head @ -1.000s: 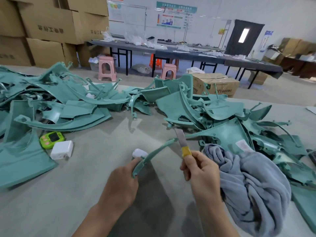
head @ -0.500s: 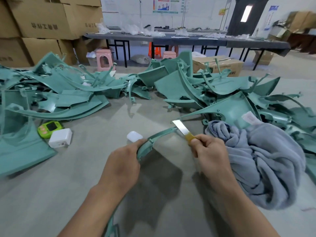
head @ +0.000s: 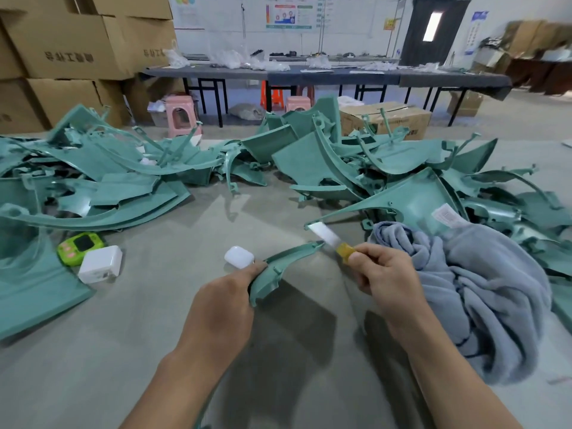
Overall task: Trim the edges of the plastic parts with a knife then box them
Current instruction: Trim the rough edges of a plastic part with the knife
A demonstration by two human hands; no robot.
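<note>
The left hand (head: 223, 308) grips the near end of a curved green plastic part (head: 278, 269), fingers wrapped round it. The part's thin far tip rises toward the right and meets the knife (head: 328, 238) where the blade joins its yellow handle. The right hand (head: 383, 280) pinches that handle with curled fingers, and the blade points away and to the left.

Both hands hover over the grey table (head: 154, 335), whose bare surface shows below and to the left of them. A white earbud case (head: 239, 257) lies just beside the left fingertips. A crumpled blue towel (head: 479, 289) lies just beside the right hand.

Further out, a strip of bare tabletop runs between a heap of green parts on the left (head: 93, 187) and a second heap on the right (head: 387, 168). A white charger (head: 100, 264) and a green gadget (head: 81, 247) sit at the left heap's near edge. Past the table's far edge stands a cardboard box (head: 387, 119).
</note>
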